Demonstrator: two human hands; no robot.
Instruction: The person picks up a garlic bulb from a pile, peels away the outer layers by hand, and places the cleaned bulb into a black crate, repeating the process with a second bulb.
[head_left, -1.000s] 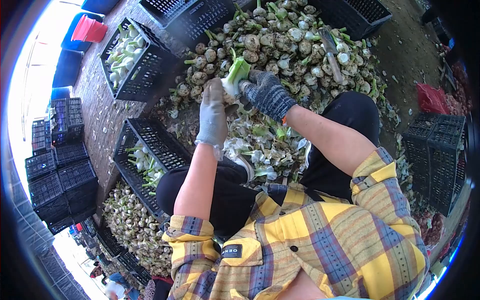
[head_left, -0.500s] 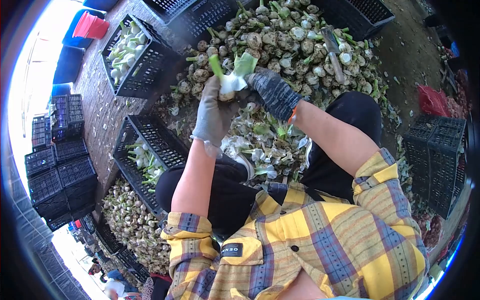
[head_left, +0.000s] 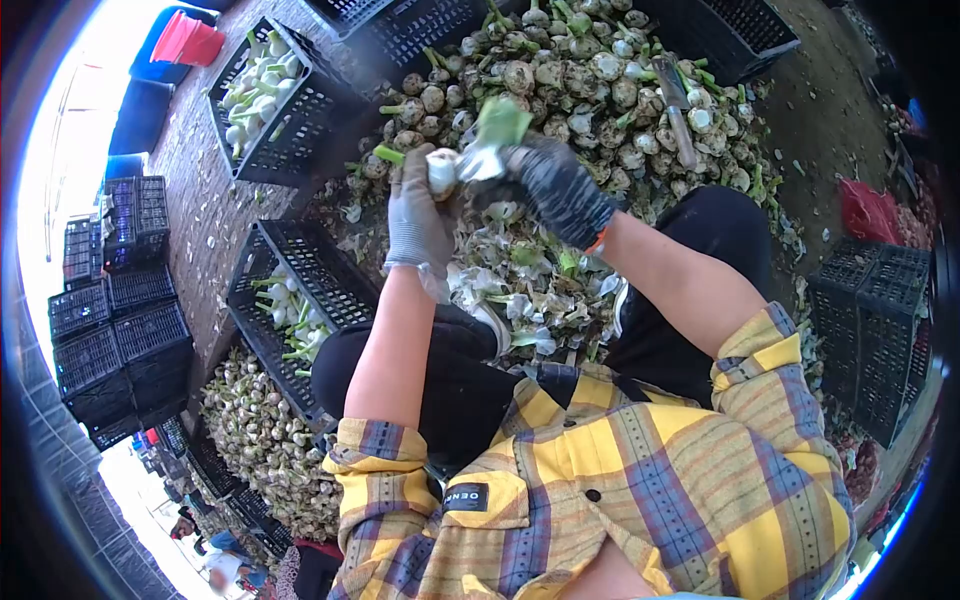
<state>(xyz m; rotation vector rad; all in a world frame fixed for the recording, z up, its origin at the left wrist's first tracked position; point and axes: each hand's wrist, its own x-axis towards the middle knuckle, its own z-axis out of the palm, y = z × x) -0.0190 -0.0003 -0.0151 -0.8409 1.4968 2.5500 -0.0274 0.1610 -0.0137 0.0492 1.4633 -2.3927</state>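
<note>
My left hand (head_left: 416, 222), in a pale grey glove, is closed around a white garlic bulb (head_left: 441, 171) whose short green stem (head_left: 389, 154) points to the left. Close beside it, my right hand (head_left: 562, 192), in a dark mottled knit glove, grips a loose piece of garlic skin (head_left: 500, 128), green and white and blurred by motion. Under both hands lies a litter of peeled garlic skins (head_left: 530, 280). Just beyond them rises a heap of unpeeled garlic (head_left: 545, 75) with soil on the bulbs.
A long, narrow tool (head_left: 676, 115) lies on the heap. Black crates with cleaned garlic stand at the upper left (head_left: 290, 140) and by my left knee (head_left: 310, 270). More garlic (head_left: 265, 430) is piled at lower left. Stacked black crates (head_left: 125, 350) and a red bucket (head_left: 188, 40) stand farther left.
My right hand has moved a little right and down, and the outer skin has come away from the bulb. The bulb, now bare and white, has tipped leftward in my left hand.
</note>
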